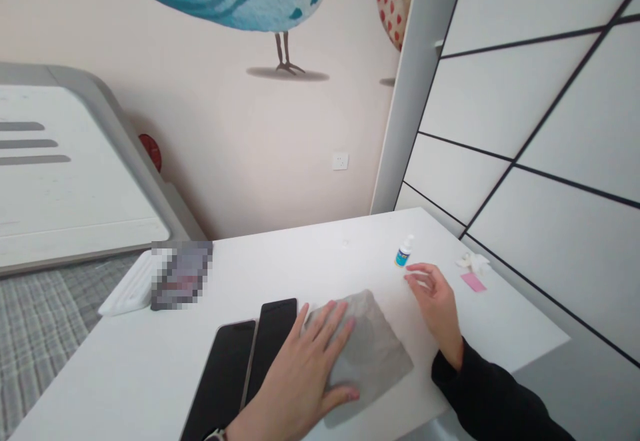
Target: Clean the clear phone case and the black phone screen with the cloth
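My left hand (313,364) lies flat with its fingers spread on a grey cloth (383,341), which is spread on the white table. Under and beside its wrist are two black smartphones, the nearer phone (220,381) and the farther phone (275,328). My right hand (435,298) hovers with loosely curved fingers just in front of a small white bottle (403,253) with a blue and yellow label. The bottle stands upright, and the fingertips appear apart from it. Nothing shows between the right thumb and fingers.
On the right of the white table (280,261) lie a pink slip (473,282) and crumpled white tissue (480,264). A small clear piece (345,244) is near the back. White stacked items (127,288) and a blurred dark packet (183,274) sit at the left edge. A paneled wardrobe (565,228) stands right.
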{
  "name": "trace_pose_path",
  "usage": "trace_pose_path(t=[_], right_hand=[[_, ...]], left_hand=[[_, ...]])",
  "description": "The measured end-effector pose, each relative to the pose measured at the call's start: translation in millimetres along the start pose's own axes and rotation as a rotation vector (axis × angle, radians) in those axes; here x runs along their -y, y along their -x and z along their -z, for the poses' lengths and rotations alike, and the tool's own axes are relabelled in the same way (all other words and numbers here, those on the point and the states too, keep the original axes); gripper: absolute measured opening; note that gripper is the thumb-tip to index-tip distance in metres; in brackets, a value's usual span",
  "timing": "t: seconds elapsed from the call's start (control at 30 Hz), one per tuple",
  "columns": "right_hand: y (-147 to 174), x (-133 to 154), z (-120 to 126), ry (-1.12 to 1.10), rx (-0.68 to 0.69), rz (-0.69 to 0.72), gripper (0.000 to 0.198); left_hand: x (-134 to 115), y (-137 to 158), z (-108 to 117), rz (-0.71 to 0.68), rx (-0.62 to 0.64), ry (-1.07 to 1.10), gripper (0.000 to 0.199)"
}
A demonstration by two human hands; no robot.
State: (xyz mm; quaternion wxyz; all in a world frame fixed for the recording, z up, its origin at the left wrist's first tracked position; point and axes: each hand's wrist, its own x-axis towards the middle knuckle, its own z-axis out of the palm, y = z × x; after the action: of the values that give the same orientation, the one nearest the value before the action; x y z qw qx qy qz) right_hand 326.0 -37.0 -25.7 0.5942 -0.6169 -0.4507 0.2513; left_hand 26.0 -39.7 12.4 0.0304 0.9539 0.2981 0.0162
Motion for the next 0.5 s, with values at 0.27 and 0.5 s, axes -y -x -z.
trace_pose_path(t=[0.27,0.5], right_hand=[[-65,-1,-11,-0.107,0.173,-0.005,0.063],[-37,32,-18,-0.361,0.556,-0.143,0.043]], left_hand=[[-6,8,9,-0.066,0.043,-0.009,0.093],[-5,35,-10,-0.124,-0.132,-0.264,0.085]])
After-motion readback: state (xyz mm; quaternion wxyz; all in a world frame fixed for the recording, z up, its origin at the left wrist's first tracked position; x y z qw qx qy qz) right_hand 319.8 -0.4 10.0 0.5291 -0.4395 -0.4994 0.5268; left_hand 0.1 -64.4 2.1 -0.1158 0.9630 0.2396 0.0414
